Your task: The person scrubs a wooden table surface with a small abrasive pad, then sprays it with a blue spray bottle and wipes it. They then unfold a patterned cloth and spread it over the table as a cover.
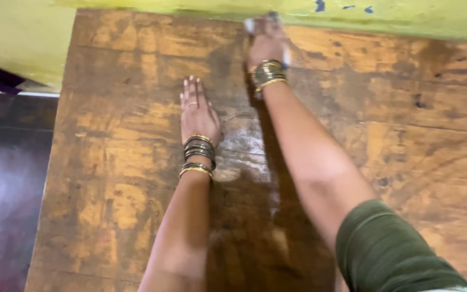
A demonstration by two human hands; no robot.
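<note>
At the left of the frame there is a dark floor (1,189) and a piece of yellow-green wall (17,38). Next comes the worn wooden table (114,162), which fills most of the picture. The left hand (197,111) lies flat on it at centre-left, fingers straight and close together, holding nothing; bangles (198,154) sit on the wrist.

In the upper centre the right hand (266,46) is stretched to the far edge of the table, closed around a pale cloth (251,24) (only small white parts show, so I cannot tell how much is gripped). The cloth is against the table, just beside the wall.

To wipe well here, I think the flat hand should carry the body weight, and the cloth should stay pressed flat into the edge, moving in overlapping strokes over the wet shiny patch (244,143). The green sleeve (385,254) is at lower right.
</note>
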